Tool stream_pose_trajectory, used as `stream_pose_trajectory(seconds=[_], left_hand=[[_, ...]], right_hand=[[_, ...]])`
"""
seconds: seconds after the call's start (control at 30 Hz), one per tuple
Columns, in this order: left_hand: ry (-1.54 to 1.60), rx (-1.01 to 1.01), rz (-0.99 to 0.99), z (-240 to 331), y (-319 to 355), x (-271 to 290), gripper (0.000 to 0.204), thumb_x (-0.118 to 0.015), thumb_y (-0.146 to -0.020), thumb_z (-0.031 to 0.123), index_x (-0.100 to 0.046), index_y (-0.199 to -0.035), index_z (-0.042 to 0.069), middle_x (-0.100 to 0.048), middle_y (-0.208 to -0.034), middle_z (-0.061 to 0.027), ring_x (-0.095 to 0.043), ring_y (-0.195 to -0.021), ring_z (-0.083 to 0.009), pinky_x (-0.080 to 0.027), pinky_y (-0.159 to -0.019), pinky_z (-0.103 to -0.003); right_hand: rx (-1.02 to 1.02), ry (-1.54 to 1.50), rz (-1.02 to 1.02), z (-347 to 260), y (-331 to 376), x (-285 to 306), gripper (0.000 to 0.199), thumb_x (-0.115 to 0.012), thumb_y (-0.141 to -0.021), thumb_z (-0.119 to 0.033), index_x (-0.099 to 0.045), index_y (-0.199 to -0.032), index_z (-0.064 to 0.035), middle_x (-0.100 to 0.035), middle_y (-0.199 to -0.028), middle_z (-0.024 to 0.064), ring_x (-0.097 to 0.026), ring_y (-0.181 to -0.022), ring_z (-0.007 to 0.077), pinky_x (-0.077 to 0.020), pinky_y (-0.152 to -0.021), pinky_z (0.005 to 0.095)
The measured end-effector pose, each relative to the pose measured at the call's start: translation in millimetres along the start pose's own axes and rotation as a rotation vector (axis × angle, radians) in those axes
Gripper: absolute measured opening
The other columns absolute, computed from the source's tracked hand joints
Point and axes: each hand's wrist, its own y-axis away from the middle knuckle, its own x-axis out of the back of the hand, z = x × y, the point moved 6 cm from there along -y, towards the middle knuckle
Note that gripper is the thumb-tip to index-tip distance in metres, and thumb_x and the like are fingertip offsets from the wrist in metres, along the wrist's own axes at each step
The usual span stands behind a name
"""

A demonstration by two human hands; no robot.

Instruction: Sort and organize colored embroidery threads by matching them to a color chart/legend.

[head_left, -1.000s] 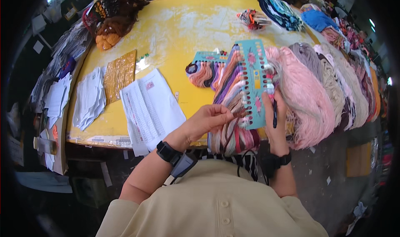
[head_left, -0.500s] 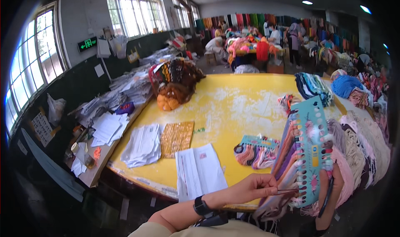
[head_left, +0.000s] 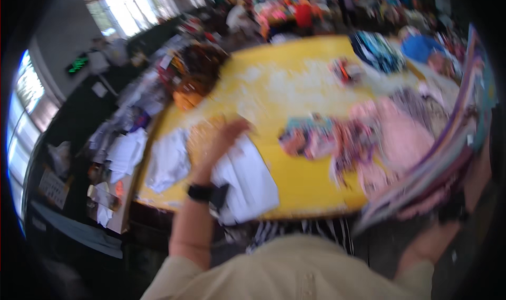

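My left hand is raised over the yellow table, above the white printed sheets and the amber patterned sheet. It is smeared by motion, and its fingers cannot be made out. At the far right edge, my right hand grips a teal thread card, mostly cut off by the dark rim. From the card, a long bundle of purple, pink and grey threads swings out in a curve. Another teal card with pink and mauve threads lies on the table beside loose pink skeins.
On the yellow table lie brown and orange yarn, a blue-green skein bundle and a small multicoloured bundle. A paper stack sits at its left. Papers cover a side ledge. People and yarn heaps are behind.
My left hand has let go of the thread and swung left over the papers. My right hand has carried the thread card to the far right, its threads swinging. The view has shifted.
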Motion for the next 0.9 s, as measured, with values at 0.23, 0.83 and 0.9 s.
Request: stream_pose_trajectory(seconds=[0.23,0.83,0.9], left_hand=[[0.855,0.001,0.838,-70.7,61.2,183.3,0.012,-0.052,-0.095,0.018,-0.054,-0.089,0.007,-0.039,-0.062,0.0041,-0.036,-0.052,-0.0058,-0.035,-0.049,-0.020],[1.167,0.474,0.440,-109.0,55.8,-74.8,0.015,-0.053,-0.096,0.021,-0.055,-0.098,0.006,-0.037,-0.070,0.0064,-0.036,-0.061,-0.0050,-0.036,-0.057,-0.020],[1.211,0.454,0.499,-121.3,69.6,-58.2,0.015,-0.051,-0.096,0.021,-0.054,-0.098,0.007,-0.036,-0.069,0.0061,-0.036,-0.061,-0.0047,-0.036,-0.057,-0.020]], right_hand=[[-0.855,-1.023,-0.189,142.5,79.0,-230.1,0.037,-0.060,-0.090,-0.034,-0.064,-0.107,-0.0008,-0.064,-0.093,0.0044,-0.057,-0.078,0.0092,-0.0477,-0.067,0.0264],[0.064,-1.012,-1.182,-216.1,92.9,-254.2,0.026,-0.067,-0.084,-0.022,-0.060,-0.102,-0.0043,-0.067,-0.089,0.0148,-0.066,-0.083,0.0275,-0.0496,-0.073,0.0338],[0.095,-1.081,-1.313,-219.6,85.6,-227.0,0.020,-0.066,-0.084,-0.021,-0.062,-0.096,-0.0046,-0.067,-0.081,0.0130,-0.066,-0.078,0.0285,-0.0499,-0.069,0.0325]])
